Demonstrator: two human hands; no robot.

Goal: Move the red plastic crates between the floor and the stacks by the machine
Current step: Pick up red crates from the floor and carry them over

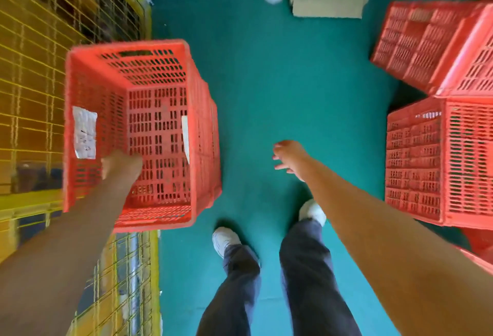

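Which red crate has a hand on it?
The open-topped crate beside the yellow mesh guard; the left hand reaches into it. The crates at right are untouched.

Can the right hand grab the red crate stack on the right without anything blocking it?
Probably yes. The right hand hangs open over bare green floor, and nothing lies between it and the red crate stack to its right. The left hand is busy holding the other crate.
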